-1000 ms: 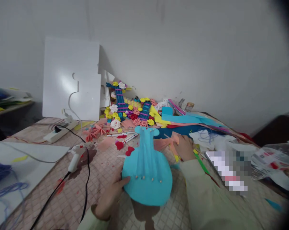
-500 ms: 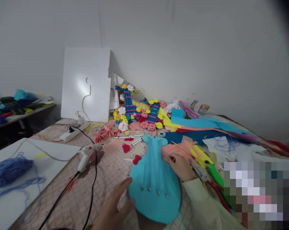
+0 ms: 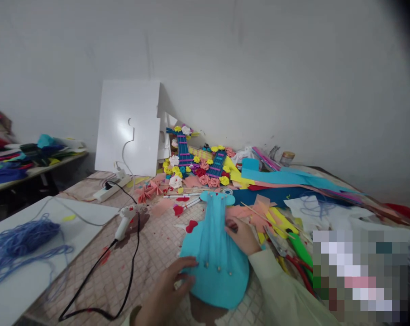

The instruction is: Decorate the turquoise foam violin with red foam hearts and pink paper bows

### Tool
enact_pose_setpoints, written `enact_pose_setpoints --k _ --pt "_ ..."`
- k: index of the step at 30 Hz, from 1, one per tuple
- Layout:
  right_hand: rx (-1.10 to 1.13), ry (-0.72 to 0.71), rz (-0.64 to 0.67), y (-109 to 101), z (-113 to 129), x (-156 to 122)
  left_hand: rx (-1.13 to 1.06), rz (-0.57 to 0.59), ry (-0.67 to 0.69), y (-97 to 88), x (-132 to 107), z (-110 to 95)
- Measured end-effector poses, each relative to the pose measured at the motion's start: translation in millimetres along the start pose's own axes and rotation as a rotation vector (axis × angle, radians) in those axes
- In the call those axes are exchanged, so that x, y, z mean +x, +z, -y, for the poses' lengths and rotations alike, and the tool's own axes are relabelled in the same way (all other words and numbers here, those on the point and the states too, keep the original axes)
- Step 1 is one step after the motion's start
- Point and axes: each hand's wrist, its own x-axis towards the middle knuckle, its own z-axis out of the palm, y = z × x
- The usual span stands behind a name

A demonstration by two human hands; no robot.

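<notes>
Two hands (image 3: pixel 167 290) (image 3: pixel 245 236) bend at the blue guitar cutout (image 3: pixel 220 290), left loosely spread, right curled, its grip unclear.

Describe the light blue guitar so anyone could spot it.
Start at the table below the grey wall. Near its front, between the left hand and right hand, is the guitar. Unlike the dark blue pieces among flowers behind it, this one is light blue and round-bodied.

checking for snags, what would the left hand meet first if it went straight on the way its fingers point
The left hand would likely meet the light-blue craft guitar first: in view it overlaps the body's left edge, though depth leaves contact unclear.
</notes>
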Motion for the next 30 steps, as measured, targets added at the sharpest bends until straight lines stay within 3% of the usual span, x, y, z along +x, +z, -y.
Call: enact_pose_setpoints --k 9,17,22,24,27,30 --pt "0.215 0.025 -0.065 4.1 -2.9 3.8 0.019 0.055 0.017 0.6 -0.4 1.4" --pt "0.297 0.061 -0.086 2.9 -2.9 4.6 0.155 -0.117 0.086 -4.9 3.3 -3.1" --pt "0.258 0.099 -0.200 -5.7 -1.6 6.6 0.180 -0.091 0.088 -12.9 -1.6 -8.3" --pt "0.243 0.110 -0.268 -12.4 -2.5 7.9 0.224 -0.078 0.107 -21.8 -6.4 -21.0" --pt "0.242 0.115 -0.335 -20.7 -3.8 8.8 0.304 -0.091 0.126 -34.8 -6.5 -58.4" --pt "0.251 0.112 -0.363 -22.8 -2.4 7.8 0.423 -0.115 0.197 -37.0 18.6 -105.2"
